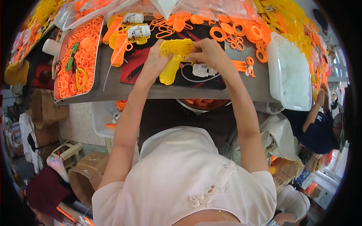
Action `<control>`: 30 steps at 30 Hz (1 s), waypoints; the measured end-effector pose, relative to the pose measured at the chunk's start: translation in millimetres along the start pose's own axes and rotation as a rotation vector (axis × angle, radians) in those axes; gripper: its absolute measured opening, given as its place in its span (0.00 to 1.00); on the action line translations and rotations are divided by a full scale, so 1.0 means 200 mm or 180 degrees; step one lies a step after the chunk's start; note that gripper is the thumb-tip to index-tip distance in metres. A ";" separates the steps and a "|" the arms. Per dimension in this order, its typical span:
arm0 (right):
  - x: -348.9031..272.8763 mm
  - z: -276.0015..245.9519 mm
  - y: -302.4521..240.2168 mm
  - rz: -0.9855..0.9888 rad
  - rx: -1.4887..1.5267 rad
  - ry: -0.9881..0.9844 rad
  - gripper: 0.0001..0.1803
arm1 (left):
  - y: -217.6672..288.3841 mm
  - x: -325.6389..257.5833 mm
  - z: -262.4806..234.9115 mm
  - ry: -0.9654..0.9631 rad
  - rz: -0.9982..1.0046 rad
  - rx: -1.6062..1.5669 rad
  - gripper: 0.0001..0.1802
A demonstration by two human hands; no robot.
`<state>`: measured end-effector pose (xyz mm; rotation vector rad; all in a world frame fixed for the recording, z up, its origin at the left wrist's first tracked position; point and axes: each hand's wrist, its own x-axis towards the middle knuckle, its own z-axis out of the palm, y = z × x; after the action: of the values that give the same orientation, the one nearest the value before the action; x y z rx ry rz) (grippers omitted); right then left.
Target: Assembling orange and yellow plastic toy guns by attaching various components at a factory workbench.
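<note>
A yellow plastic toy gun shell, its hollow inner side facing up, is held over the table's front. My left hand grips it at the left, with the thumb over the top of the handle. At the barrel's right end, the fingers of my right hand are closed on the shell's edge; whether they also pinch a small part is hidden. Just below my right hand lies a white mechanism with a thin pale tube or wire curving around it on the dark mat.
Left stands a metal tray of small orange parts, with green-handled cutters on top. Orange toy gun pieces lie beside it. Orange rings and discs spread across the back. A white tub of clear pieces sits right. Other people work nearby.
</note>
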<state>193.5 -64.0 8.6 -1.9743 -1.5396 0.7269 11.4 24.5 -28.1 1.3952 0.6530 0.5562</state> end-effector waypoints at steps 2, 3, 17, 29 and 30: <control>0.03 -0.02 -0.02 0.0093 0.0171 -0.0147 0.18 | 0.00 0.03 -0.01 0.0133 -0.0106 0.0168 0.22; 0.04 -0.02 -0.02 0.0071 0.0005 -0.0126 0.18 | -0.05 0.05 -0.01 0.0655 0.0713 0.1286 0.22; -0.53 -0.22 0.40 -0.0211 -0.1874 0.1249 0.21 | -0.06 -0.01 0.17 0.1485 0.2146 0.3357 0.08; -0.32 -0.18 -0.01 -0.0298 0.0480 0.2310 0.18 | -0.04 0.00 0.22 0.1591 0.1765 0.3750 0.11; -0.31 -0.15 -0.03 -0.0919 -0.0042 0.2451 0.18 | -0.02 -0.03 0.22 0.1792 0.2101 0.3715 0.14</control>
<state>197.6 -126.0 40.2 -1.6821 -1.2823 -0.1642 37.2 -11.4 -29.0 2.6330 1.0426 1.2225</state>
